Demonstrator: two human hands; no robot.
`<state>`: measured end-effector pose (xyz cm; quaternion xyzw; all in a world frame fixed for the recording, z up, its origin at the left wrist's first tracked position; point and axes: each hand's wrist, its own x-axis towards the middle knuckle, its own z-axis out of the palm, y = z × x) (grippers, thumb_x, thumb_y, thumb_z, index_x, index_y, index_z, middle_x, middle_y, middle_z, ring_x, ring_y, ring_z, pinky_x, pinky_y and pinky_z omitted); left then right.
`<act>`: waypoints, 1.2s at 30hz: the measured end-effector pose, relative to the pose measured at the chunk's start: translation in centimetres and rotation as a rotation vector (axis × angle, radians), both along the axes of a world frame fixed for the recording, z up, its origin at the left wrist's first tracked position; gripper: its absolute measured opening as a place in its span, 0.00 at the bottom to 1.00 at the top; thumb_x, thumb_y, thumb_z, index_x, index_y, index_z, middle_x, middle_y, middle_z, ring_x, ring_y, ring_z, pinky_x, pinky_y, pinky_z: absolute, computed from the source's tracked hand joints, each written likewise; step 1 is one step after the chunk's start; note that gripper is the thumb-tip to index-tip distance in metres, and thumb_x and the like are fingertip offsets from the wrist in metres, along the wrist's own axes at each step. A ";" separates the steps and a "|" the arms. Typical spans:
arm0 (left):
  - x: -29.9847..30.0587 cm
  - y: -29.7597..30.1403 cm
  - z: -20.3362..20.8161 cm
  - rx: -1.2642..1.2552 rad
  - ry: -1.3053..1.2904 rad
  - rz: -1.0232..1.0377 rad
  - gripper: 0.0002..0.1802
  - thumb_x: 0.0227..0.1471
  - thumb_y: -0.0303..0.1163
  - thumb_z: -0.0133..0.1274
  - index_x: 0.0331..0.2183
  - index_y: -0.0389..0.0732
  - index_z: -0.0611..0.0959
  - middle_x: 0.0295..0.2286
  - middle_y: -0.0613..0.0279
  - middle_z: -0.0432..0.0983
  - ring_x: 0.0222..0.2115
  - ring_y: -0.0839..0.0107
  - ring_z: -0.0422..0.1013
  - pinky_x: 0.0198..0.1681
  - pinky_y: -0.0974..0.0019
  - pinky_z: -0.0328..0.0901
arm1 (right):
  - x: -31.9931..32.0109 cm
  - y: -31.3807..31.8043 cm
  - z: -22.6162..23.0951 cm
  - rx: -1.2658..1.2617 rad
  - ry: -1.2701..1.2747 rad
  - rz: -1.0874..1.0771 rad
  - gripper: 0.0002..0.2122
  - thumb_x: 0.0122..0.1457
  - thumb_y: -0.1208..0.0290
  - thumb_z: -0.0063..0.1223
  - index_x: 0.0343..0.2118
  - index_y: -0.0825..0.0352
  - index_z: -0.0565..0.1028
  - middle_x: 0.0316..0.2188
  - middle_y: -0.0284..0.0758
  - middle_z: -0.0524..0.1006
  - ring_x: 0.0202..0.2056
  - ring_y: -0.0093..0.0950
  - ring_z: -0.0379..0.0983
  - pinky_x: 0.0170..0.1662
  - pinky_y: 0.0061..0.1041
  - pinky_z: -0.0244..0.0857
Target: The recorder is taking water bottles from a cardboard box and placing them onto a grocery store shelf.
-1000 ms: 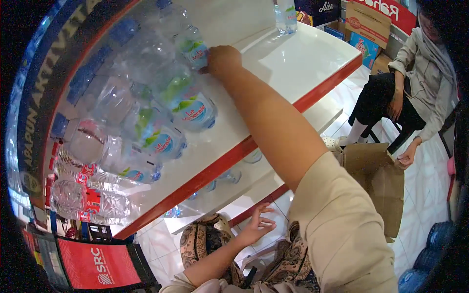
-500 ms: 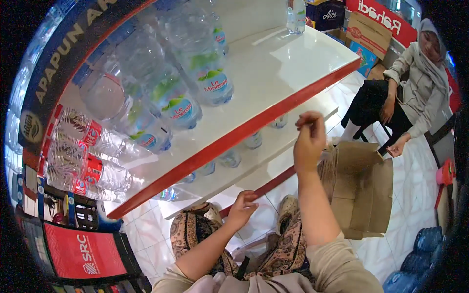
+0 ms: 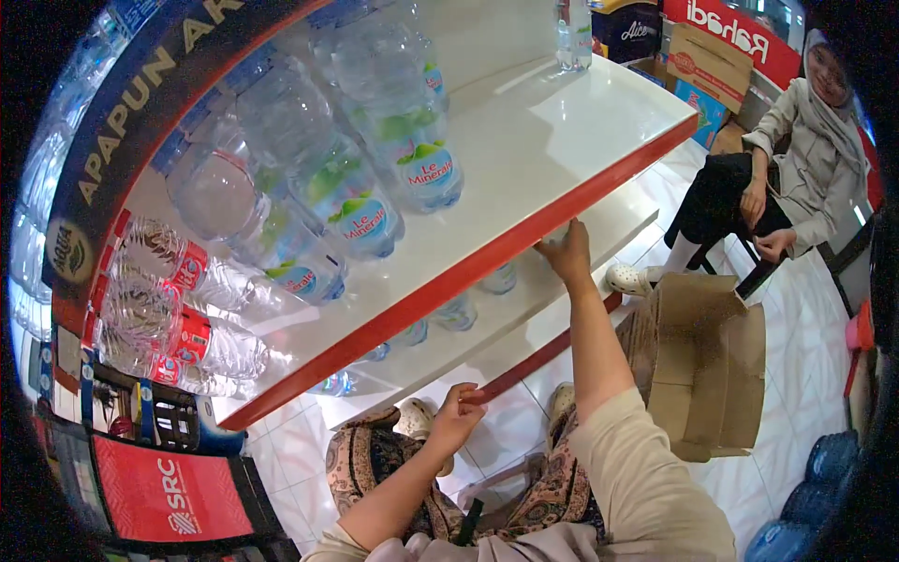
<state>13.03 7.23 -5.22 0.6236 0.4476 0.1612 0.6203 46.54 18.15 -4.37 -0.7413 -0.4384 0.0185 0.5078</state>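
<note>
My right hand (image 3: 567, 255) reaches forward with thumb and fingers apart, and its fingertips meet the red front edge of the white upper shelf (image 3: 552, 150). Nothing shows in it. Low down by the red strip (image 3: 534, 361) at the base of the shelving is my left hand (image 3: 456, 419), its fingers loosely bent and no object visible in them. Large clear water bottles (image 3: 370, 220) with blue-and-green labels lie in rows on the upper shelf. Beside them, at the left end, lie bottles with red labels (image 3: 192, 337). More bottles (image 3: 456, 314) show partly on the shelf beneath.
An open cardboard box (image 3: 698, 375) stands on the tiled floor to the right of my right arm. A person (image 3: 805, 159) sits beyond it. One small bottle (image 3: 573, 37) stands at the shelf's far end, near stacked cartons (image 3: 707, 66). Blue water jugs (image 3: 819, 478) are at the lower right.
My right hand has moved left and forward from near the box to the shelf's red edge. The seated person's outstretched hand has drawn back toward the lap. The view has shifted slightly.
</note>
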 end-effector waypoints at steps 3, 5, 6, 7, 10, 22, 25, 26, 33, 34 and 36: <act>-0.1 0.1 0.0 -0.003 -0.013 -0.020 0.28 0.47 0.31 0.54 0.48 0.39 0.62 0.42 0.56 0.67 0.37 0.70 0.68 0.41 0.68 0.63 | -1.5 -3.1 0.5 -0.117 -0.048 -0.185 0.30 0.34 0.60 0.66 0.40 0.72 0.69 0.36 0.47 0.72 0.41 0.40 0.69 0.41 0.32 0.64; 0.1 -0.1 0.4 0.007 0.000 -0.043 0.27 0.48 0.31 0.54 0.48 0.39 0.62 0.42 0.56 0.67 0.37 0.71 0.68 0.41 0.68 0.63 | -2.1 -5.9 0.9 -0.298 0.498 -0.027 0.27 0.34 0.60 0.65 0.36 0.72 0.71 0.32 0.47 0.75 0.35 0.39 0.72 0.39 0.31 0.65; 1.0 -0.4 0.5 -0.002 -0.016 -0.067 0.27 0.48 0.31 0.54 0.48 0.39 0.62 0.42 0.56 0.67 0.37 0.71 0.68 0.41 0.68 0.63 | -1.8 -7.8 -1.1 -0.207 0.477 -0.065 0.24 0.34 0.62 0.64 0.34 0.73 0.72 0.29 0.45 0.76 0.31 0.37 0.74 0.38 0.30 0.65; 1.4 -0.6 0.6 -0.004 -0.014 -0.081 0.26 0.48 0.31 0.53 0.48 0.39 0.62 0.42 0.56 0.67 0.37 0.72 0.68 0.41 0.68 0.63 | -2.0 -9.4 -2.5 -0.227 0.504 -0.106 0.24 0.34 0.62 0.64 0.33 0.74 0.72 0.29 0.44 0.76 0.31 0.35 0.74 0.36 0.30 0.66; 1.8 -0.8 0.4 -0.031 -0.026 -0.098 0.25 0.49 0.29 0.52 0.47 0.39 0.63 0.43 0.57 0.66 0.39 0.72 0.67 0.43 0.68 0.63 | -3.4 -12.7 -1.0 -0.315 0.706 -0.076 0.23 0.36 0.62 0.64 0.34 0.73 0.72 0.27 0.41 0.76 0.26 0.29 0.73 0.31 0.26 0.66; 8.5 -2.4 3.5 -0.246 -0.650 -0.388 0.53 0.40 0.28 0.59 0.58 0.49 0.41 0.54 0.55 0.50 0.51 0.61 0.57 0.49 0.56 0.60 | -11.8 -20.8 2.5 0.224 0.816 0.097 0.20 0.51 0.73 0.51 0.46 0.71 0.60 0.42 0.39 0.65 0.46 0.28 0.61 0.48 0.25 0.56; 9.4 -3.1 3.8 -0.134 -0.624 -0.234 0.54 0.39 0.26 0.60 0.58 0.52 0.40 0.50 0.57 0.55 0.49 0.63 0.59 0.44 0.59 0.64 | -12.6 -21.5 5.2 0.234 0.949 0.252 0.24 0.48 0.79 0.52 0.48 0.71 0.57 0.45 0.39 0.63 0.49 0.30 0.60 0.51 0.29 0.55; 9.5 -3.1 4.3 -0.140 -0.621 -0.239 0.54 0.39 0.26 0.60 0.58 0.52 0.40 0.50 0.57 0.55 0.49 0.63 0.59 0.44 0.59 0.64 | -12.0 -22.0 5.8 0.245 1.030 0.358 0.26 0.47 0.81 0.53 0.49 0.70 0.56 0.45 0.39 0.63 0.50 0.31 0.60 0.53 0.31 0.54; 9.0 -2.5 5.2 -0.681 -0.692 -0.183 0.50 0.44 0.20 0.52 0.59 0.54 0.40 0.48 0.59 0.60 0.38 0.66 0.68 0.36 0.66 0.67 | -10.7 -21.4 5.6 0.055 0.826 0.321 0.32 0.42 0.79 0.61 0.50 0.71 0.56 0.46 0.41 0.64 0.47 0.31 0.64 0.47 0.29 0.61; 9.0 -2.8 5.3 -0.668 -0.660 -0.189 0.50 0.44 0.20 0.53 0.59 0.54 0.40 0.48 0.59 0.60 0.36 0.67 0.69 0.35 0.66 0.67 | -10.7 -21.5 5.9 0.060 0.827 0.324 0.32 0.42 0.79 0.61 0.50 0.71 0.56 0.46 0.41 0.64 0.47 0.31 0.64 0.47 0.29 0.61; 9.0 -3.0 5.3 -0.644 -0.635 -0.205 0.51 0.43 0.20 0.54 0.59 0.55 0.40 0.48 0.58 0.60 0.34 0.67 0.69 0.34 0.66 0.67 | -10.5 -21.6 6.3 -0.119 0.737 0.219 0.32 0.43 0.77 0.61 0.51 0.72 0.57 0.46 0.42 0.66 0.46 0.30 0.65 0.46 0.28 0.62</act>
